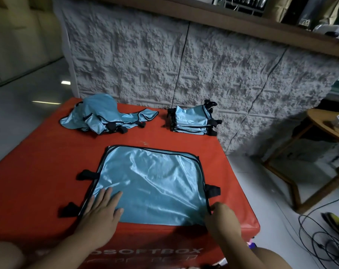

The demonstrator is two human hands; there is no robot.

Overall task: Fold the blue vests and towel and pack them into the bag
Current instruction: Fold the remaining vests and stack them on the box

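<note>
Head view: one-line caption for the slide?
Left hand flattens a blue vest on the red box, right hand pinching its edge; folded stack behind.

An indoor room, likely a lived-in home or small studio. Beyond the left hand [99, 214], a textured grey stone-look wall panel [164, 65] rises under a wooden shelf [261, 26]. Right of the right hand [223, 220] stand a round wooden side table [327, 125], loose black cables [320, 239] and a shoe [335, 222] on a glossy tiled floor [19, 117].
</note>
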